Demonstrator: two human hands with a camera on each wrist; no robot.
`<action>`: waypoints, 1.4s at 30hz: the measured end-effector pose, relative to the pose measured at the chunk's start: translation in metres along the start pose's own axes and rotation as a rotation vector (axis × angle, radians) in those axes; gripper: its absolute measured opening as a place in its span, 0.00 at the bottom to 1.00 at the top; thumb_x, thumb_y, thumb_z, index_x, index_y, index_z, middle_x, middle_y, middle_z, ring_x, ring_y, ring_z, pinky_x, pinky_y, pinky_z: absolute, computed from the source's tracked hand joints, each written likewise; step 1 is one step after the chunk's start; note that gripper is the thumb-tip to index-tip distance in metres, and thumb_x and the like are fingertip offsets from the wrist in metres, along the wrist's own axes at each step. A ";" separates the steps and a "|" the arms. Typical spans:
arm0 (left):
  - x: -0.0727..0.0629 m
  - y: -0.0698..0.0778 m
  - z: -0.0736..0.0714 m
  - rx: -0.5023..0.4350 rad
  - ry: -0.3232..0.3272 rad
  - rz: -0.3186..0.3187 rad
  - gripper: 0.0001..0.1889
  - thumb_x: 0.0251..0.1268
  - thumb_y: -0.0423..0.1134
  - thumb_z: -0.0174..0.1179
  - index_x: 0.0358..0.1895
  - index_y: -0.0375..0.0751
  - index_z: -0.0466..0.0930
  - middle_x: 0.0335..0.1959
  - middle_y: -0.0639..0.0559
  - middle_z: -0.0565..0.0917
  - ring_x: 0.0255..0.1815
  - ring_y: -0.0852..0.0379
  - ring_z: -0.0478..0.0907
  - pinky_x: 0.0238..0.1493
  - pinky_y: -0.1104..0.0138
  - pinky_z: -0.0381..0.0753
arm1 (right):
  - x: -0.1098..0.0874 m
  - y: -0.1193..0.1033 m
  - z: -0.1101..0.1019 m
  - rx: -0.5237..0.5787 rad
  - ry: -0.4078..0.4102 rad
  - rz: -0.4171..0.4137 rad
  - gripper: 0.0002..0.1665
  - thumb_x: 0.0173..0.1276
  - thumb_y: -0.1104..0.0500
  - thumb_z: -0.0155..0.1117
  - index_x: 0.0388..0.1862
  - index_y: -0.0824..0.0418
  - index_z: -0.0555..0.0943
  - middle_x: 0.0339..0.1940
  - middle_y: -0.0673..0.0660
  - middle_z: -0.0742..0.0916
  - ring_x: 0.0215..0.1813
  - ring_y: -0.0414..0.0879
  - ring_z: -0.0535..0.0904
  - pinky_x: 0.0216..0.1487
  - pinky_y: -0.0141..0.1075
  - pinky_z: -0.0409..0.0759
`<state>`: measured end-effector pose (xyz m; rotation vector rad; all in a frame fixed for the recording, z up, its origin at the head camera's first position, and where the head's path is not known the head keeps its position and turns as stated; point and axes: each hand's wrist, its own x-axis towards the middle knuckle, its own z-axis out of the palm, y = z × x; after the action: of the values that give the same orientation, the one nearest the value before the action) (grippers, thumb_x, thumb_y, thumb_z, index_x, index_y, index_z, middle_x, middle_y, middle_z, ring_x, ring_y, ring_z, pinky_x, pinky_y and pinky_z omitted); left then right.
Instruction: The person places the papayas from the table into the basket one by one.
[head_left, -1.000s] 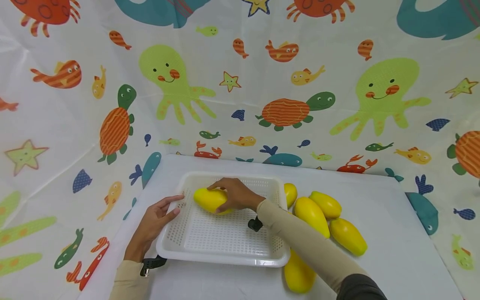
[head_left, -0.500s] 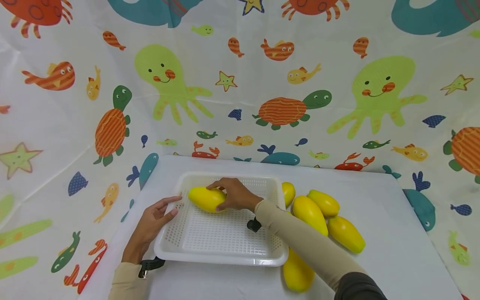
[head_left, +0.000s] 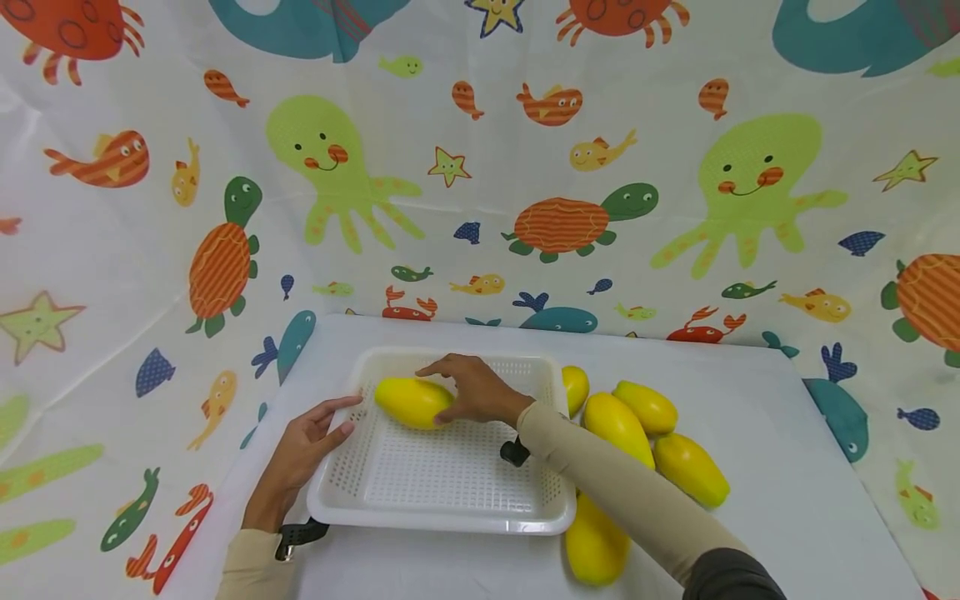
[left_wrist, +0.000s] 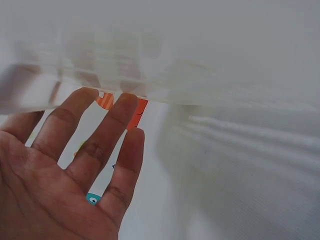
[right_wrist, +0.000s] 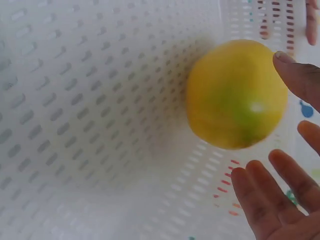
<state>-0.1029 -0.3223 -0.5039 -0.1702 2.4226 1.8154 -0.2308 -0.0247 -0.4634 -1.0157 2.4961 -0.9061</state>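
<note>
A yellow mango (head_left: pixel 412 402) lies in the back left part of the white perforated basket (head_left: pixel 442 523). My right hand (head_left: pixel 480 390) arches over the mango's right end, thumb in front and fingers behind. In the right wrist view, the thumb tip (right_wrist: pixel 284 57) is right at the mango's edge, while the other fingers (right_wrist: pixel 260 192) spread apart from its greenish end (right_wrist: pixel 240 105). At the basket's left side, my left hand (head_left: pixel 303 446) rests with relaxed fingers against the rim. The left wrist view shows these fingertips (left_wrist: pixel 129 100) under the rim's edge.
Several more mangoes (head_left: pixel 690 471) lie on the white table right of the basket, one (head_left: pixel 596 542) close to its front right corner. My right forearm passes over some of them. A sheet printed with sea animals (head_left: pixel 562 225) hangs behind and at the left.
The mango has shifted slightly left in the basket with my right hand, whose fingers have since loosened and lifted from it. My left hand has stayed at the rim.
</note>
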 end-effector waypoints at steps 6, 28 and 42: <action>-0.001 -0.002 0.002 -0.007 0.001 0.012 0.27 0.79 0.47 0.64 0.77 0.52 0.73 0.82 0.47 0.71 0.58 0.52 0.89 0.52 0.60 0.92 | -0.011 -0.002 -0.022 0.070 0.047 -0.064 0.45 0.59 0.55 0.86 0.75 0.48 0.79 0.72 0.51 0.83 0.71 0.56 0.79 0.70 0.50 0.84; 0.004 -0.003 -0.003 -0.011 -0.033 0.036 0.28 0.79 0.46 0.63 0.77 0.48 0.72 0.80 0.42 0.72 0.59 0.41 0.88 0.51 0.56 0.93 | -0.078 0.037 -0.117 0.066 0.344 -0.083 0.42 0.60 0.51 0.86 0.73 0.47 0.80 0.75 0.52 0.80 0.76 0.53 0.75 0.72 0.52 0.82; 0.001 -0.002 -0.002 -0.013 -0.014 0.037 0.27 0.79 0.45 0.63 0.77 0.49 0.73 0.80 0.42 0.72 0.59 0.39 0.88 0.49 0.55 0.93 | -0.132 0.078 -0.140 0.044 0.431 0.062 0.43 0.62 0.53 0.84 0.76 0.49 0.78 0.78 0.56 0.78 0.77 0.59 0.74 0.72 0.61 0.79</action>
<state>-0.1040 -0.3251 -0.5057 -0.1140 2.4206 1.8412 -0.2459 0.1734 -0.4033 -0.7887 2.8162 -1.2682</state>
